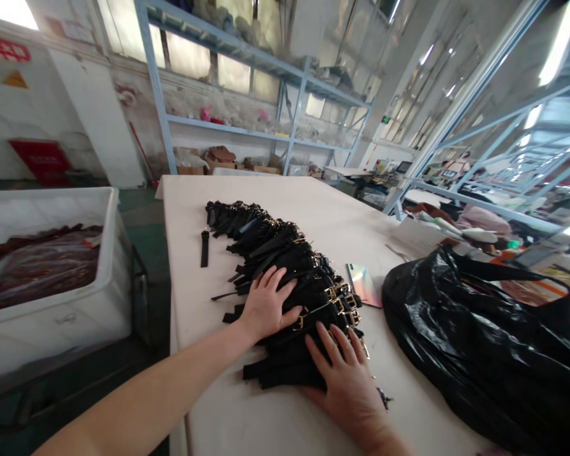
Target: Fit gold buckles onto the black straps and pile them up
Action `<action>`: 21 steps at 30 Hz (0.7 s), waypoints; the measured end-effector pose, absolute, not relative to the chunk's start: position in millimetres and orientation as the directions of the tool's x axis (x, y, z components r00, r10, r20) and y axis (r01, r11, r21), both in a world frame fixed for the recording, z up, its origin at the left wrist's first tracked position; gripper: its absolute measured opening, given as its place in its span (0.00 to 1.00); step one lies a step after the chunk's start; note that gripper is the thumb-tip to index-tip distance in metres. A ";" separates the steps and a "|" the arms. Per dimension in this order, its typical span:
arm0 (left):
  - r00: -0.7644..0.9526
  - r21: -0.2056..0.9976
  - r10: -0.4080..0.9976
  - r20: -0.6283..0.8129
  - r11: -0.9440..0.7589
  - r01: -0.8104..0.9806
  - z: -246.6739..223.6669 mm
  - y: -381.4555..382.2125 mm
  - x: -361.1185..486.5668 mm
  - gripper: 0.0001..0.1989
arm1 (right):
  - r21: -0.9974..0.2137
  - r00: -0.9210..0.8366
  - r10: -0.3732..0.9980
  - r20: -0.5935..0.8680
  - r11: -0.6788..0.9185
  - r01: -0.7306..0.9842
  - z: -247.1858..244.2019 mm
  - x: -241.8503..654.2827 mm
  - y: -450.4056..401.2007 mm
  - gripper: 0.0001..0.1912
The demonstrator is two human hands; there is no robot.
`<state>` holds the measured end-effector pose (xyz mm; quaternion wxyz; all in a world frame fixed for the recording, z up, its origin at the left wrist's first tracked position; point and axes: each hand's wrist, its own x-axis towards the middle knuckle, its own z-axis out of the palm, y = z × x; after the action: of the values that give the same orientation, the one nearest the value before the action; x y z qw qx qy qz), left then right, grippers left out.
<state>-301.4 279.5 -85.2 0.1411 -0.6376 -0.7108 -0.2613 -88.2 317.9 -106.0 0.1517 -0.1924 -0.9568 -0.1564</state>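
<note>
A long row of black buckle straps [278, 244] with gold-coloured buckles lies heaped across the white table [294, 190]. My left hand [266, 305] rests on the middle of the row, fingers spread, its thumb beside a buckle. Nearer to me, my right hand [344, 377] lies over the front end of the straps with its fingers apart. Part of the straps beneath both palms is hidden. One single strap [204, 247] lies apart, left of the row. Neither hand is closed around anything.
A shiny phone [365, 286] lies right of the straps. Beyond it, a large black plastic bag [460, 335] bulges on the table's right side. A white bin [109, 253] of dark red pieces stands at left. Blue shelving [228, 126] rises behind the table.
</note>
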 end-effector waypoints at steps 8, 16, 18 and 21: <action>-0.148 0.196 0.820 0.553 0.045 0.980 -87.7 310.0 -324.5 0.26 | 0.237 -0.873 0.307 0.379 0.880 0.412 -99.6 -115.0 344.4 0.30; -0.145 0.193 0.809 0.570 0.041 0.980 -91.0 340.7 -347.6 0.26 | 0.262 -0.873 0.336 0.354 0.860 0.437 -99.1 -140.2 372.0 0.28; -0.148 0.195 0.804 0.576 0.040 0.980 -91.8 349.2 -354.2 0.26 | 0.262 -0.872 0.342 0.350 0.858 0.442 -97.8 -147.4 379.1 0.28; -0.148 0.194 0.799 0.583 0.040 0.980 -92.7 362.0 -364.2 0.26 | 0.257 -0.868 0.354 0.348 0.855 0.451 -96.1 -157.7 390.2 0.30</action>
<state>-364.2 362.0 -92.7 0.1608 -0.6327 -0.7029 -0.2825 -157.7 390.2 -96.1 0.1456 -0.2115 -0.9519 -0.1672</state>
